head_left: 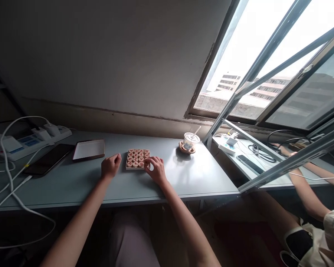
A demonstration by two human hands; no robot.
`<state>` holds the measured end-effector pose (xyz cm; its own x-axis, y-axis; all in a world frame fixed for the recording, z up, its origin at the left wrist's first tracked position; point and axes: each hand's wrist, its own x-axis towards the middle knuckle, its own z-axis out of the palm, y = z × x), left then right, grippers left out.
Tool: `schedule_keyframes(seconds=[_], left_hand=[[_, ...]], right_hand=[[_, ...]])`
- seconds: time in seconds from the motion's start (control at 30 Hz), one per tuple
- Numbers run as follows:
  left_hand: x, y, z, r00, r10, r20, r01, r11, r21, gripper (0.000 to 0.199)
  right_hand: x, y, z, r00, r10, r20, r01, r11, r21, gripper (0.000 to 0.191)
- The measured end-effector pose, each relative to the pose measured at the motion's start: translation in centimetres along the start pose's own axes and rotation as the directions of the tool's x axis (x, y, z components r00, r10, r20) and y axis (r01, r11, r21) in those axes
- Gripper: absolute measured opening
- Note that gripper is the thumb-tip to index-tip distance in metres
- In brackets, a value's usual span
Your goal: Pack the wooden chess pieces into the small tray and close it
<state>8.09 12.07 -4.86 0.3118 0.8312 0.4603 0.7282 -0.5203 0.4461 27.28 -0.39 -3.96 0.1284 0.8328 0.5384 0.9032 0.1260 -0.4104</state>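
A shallow box (133,169) filled with rows of round wooden Chinese chess pieces (135,158), marked in red, sits on the desk between my hands. My right hand (156,170) is at the box's right side, thumb and forefinger curled together on a Chinese chess piece at the near right corner. The fingers partly cover that piece. Just left of the box, apart from it, my left hand (110,166) is closed in a fist; whatever it may hold is hidden. Farther left lies the open box lid (89,150), its white inside facing up.
A lidded drink cup (189,141) with a straw stands in a brown dish (187,150) at the right. Left are a dark tablet (48,160), a power strip (30,142) and white cables (9,178). Metal frame bars (233,100) separate another person's arms (303,185) at the neighbouring desk.
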Motion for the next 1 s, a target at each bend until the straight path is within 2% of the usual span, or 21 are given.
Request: schedule_keyframes(seconds=[0.13,0.33,0.7,1.0], left_hand=[[0.00,-0.06,0.13,0.999,-0.036,-0.025,0.035,0.999,-0.024,0.044],[0.26,-0.32,0.50,0.997,-0.029,-0.067,0.026,0.999,-0.046,0.041],[0.42,-0.15,0.35,0.999,-0.011,-0.033,0.009,0.998,-0.058,0.042],[0.42,-0.18,0.53,0.999,-0.015,-0.033,0.013,0.997,-0.078,0.042]], right_hand=[[-0.04,0.12,-0.12,1.000,0.015,0.004,-0.015,0.999,-0.049,0.016],[-0.06,0.47,0.15,0.999,0.000,0.035,0.003,0.997,-0.076,0.013],[-0.11,0.19,0.22,0.998,-0.065,0.011,0.066,0.978,-0.200,0.012],[-0.15,0.15,0.15,0.995,-0.100,0.018,0.101,0.973,-0.207,0.012]])
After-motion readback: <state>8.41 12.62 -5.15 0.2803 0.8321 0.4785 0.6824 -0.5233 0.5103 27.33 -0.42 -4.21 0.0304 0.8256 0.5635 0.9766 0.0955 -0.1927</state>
